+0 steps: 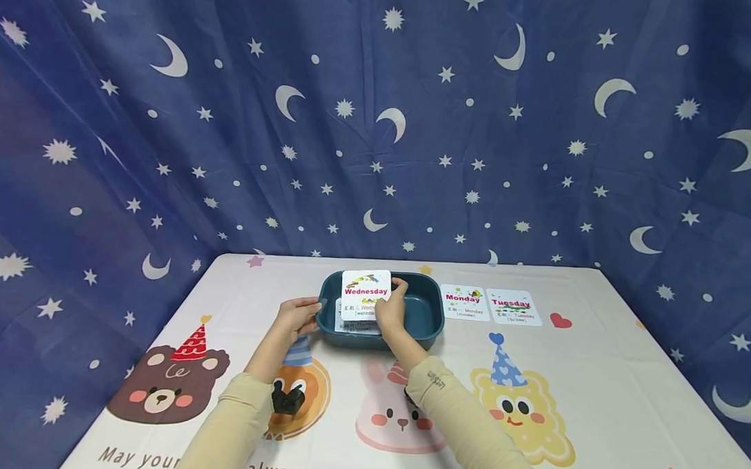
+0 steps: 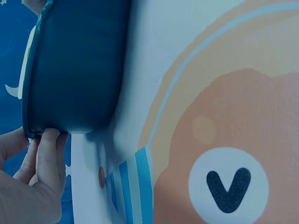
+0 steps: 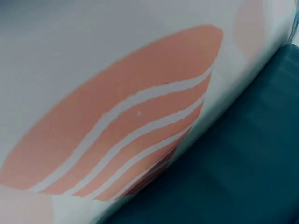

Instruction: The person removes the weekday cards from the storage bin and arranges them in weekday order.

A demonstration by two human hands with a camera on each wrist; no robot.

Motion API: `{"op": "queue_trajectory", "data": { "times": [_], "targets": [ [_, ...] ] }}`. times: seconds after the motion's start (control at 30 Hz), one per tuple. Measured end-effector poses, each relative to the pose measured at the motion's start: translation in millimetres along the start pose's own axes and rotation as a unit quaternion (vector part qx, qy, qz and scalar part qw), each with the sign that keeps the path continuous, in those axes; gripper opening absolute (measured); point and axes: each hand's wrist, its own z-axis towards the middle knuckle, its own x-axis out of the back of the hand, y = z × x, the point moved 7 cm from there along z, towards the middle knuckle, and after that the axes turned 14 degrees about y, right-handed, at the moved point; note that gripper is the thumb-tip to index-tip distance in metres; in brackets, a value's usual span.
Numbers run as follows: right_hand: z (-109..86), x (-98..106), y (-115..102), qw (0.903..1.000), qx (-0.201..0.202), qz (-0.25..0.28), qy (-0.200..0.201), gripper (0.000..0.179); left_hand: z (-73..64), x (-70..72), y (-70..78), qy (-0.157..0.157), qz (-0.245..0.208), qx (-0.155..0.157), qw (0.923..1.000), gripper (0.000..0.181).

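Observation:
A dark teal plastic basin (image 1: 423,317) stands on the table near its far side. My left hand (image 1: 295,319) grips the basin's left end; in the left wrist view its thumb and fingers (image 2: 48,154) are at the rim and outer wall. Over the basin, my right hand (image 1: 393,311) pinches a white "Wednesday" card (image 1: 360,281) by its right side, printed face toward me. Another white card (image 1: 353,326) lies beneath it inside the basin, mostly covered. The right wrist view shows only the basin's outer wall (image 3: 224,168), with the hand out of sight.
A "Monday" card (image 1: 464,309) and a "Tuesday" card (image 1: 513,312) lie side by side, just right of the basin. The white tablecloth (image 1: 618,408) carries printed cartoon animals and lettering. Behind the table hangs a blue curtain (image 1: 426,215) with moons and stars.

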Motion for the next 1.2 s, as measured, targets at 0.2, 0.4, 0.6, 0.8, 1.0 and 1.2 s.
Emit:
{"op": "queue_trajectory", "data": {
  "times": [0.2, 0.4, 0.6, 0.8, 1.0, 1.2],
  "targets": [
    [0.5, -1, -2, 0.9992, -0.017, 0.035, -0.01, 0.057, -0.9, 0.8, 2.4, -0.007, -0.008, -0.006, 0.9999, 0.035],
    [0.2, 1, -2, 0.9896, -0.078, 0.108, -0.055, 0.061, -2.4, -1.4, 3.5, -0.006, -0.007, -0.007, 0.9999, 0.035],
    [4.5, 5, -4, 0.9857, -0.082, 0.113, -0.094, 0.061, -4.4, -2.2, 4.2, -0.005, -0.002, -0.018, 0.9998, 0.035],
    [6.4, 15, -9, 0.9875, -0.058, 0.099, -0.108, 0.064, -6.2, -0.9, 7.0, -0.015, -0.019, -0.017, 0.9996, 0.037],
    [3.8, 31, -17, 0.9893, -0.026, 0.092, -0.11, 0.071, -7.7, -1.5, 8.2, -0.022, -0.023, -0.016, 0.9994, 0.037],
    [3.0, 48, -25, 0.9901, -0.008, 0.085, -0.111, 0.075, -6.2, -0.3, 7.0, -0.013, -0.01, -0.018, 0.9997, 0.035]
  ]
}}
